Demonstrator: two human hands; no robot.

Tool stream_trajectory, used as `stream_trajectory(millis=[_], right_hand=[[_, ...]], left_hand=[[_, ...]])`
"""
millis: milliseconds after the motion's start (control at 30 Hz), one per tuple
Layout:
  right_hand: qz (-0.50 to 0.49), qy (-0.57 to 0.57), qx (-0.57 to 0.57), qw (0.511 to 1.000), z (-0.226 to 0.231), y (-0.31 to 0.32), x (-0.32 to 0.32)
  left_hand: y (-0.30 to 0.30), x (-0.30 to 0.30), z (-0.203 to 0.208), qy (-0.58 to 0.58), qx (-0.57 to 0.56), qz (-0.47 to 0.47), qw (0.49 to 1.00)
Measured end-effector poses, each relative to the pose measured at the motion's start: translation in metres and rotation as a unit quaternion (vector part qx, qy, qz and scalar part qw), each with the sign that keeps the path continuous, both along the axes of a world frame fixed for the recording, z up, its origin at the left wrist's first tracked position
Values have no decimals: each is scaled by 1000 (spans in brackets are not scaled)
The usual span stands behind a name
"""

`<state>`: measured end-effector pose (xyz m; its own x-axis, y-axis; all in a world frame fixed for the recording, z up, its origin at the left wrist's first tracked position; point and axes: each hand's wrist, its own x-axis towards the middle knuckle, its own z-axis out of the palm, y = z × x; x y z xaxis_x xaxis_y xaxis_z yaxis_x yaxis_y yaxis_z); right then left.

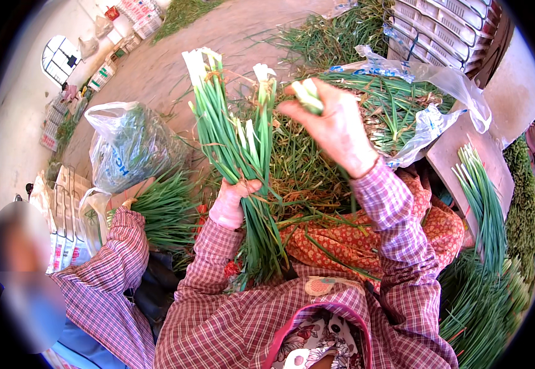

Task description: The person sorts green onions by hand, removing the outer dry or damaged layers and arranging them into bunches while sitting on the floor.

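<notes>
My left hand (238, 195) is wrapped round a loose bunch of garlic chives (233, 138), long green leaves with white stem ends pointing away from me. The leaf tips hang down over my lap. My right hand (336, 120) is raised to the right of the bunch, closed on a small cluster of chive stalks (308, 96). Their pale ends poke out between thumb and fingers, and the leaves trail down behind the wrist. Below my hands lies a heap of yellowed and green trimmings (310, 172).
A co-worker's hand (129, 203) rests by more chives (166, 209) at left, near a filled clear plastic bag (129, 147). At right are an opened plastic sheet (424, 129), a board (464, 154) bearing a chive bundle (483, 190), and stacked crates (439, 34).
</notes>
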<state>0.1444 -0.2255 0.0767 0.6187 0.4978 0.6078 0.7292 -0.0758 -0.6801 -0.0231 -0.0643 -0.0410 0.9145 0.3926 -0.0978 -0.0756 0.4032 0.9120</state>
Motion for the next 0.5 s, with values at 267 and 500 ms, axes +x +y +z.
stream_trajectory(millis=[267,500], right_hand=[[-30,-65,-51,996,-21,4,14],[-119,-113,-50,985,-41,-7,37]], left_hand=[[-14,-1,14,-18,31,47,998],[-11,-4,12,0,1,77,997]])
